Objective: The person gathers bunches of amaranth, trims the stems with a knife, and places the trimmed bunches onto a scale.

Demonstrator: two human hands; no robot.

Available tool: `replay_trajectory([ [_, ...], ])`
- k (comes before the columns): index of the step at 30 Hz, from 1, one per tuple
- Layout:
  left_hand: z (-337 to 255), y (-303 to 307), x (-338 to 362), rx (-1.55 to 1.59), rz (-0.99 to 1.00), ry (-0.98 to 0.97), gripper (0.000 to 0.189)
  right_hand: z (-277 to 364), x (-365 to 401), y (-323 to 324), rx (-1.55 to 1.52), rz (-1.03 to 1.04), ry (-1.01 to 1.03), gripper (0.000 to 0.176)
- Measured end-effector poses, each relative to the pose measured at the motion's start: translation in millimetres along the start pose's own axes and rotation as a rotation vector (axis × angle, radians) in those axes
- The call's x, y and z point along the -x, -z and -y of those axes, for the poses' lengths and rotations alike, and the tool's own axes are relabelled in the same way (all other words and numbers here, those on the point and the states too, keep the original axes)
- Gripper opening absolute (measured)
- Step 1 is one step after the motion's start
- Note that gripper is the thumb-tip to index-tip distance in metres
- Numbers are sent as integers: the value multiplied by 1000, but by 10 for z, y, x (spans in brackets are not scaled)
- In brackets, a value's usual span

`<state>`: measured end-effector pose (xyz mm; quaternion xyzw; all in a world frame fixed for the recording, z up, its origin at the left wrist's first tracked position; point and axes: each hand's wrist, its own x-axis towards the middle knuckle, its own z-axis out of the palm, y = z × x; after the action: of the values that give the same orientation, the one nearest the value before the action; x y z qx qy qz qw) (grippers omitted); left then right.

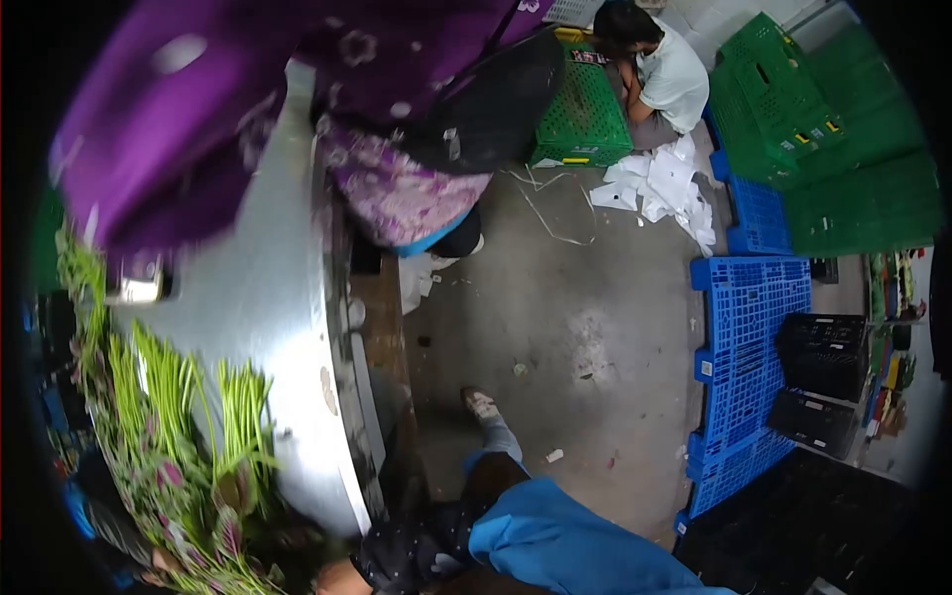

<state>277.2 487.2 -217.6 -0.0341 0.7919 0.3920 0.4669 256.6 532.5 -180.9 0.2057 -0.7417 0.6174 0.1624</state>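
My left hand shows only as a sliver at the bottom edge, coming out of a dark dotted sleeve. It lies by the cut ends of a bunch of green stems with purple flowers heaped on a steel table. Its fingers are cut off by the frame, so its grip is hidden. My right hand is out of sight. My blue apron and one foot show below.
A person in purple leans over the table's far end. Another arm reaches into the flowers from the left. A seated person sorts white paper by green crates. Blue pallets and black crates stand at the right.
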Motion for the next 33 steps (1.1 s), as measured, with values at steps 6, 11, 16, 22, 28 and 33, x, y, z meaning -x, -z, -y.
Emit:
replay_trajectory([
  [6,-427,-370,-383,-167,23,44,46,-274,184,584,-24,-51,11,56],
  [11,-600,-498,-472,-256,29,37,46,-320,214,770,-8,-76,30,54],
  [16,-643,-573,-496,-295,26,49,47,-305,233,826,-18,-90,41,53],
  [22,-652,-543,-477,-292,18,74,47,-280,196,786,-48,-79,39,52],
  [28,-630,-498,-472,-282,20,95,47,-270,178,734,-62,-67,30,50],
  [33,-610,-438,-426,-273,31,101,47,-240,168,666,-88,-62,16,49],
])
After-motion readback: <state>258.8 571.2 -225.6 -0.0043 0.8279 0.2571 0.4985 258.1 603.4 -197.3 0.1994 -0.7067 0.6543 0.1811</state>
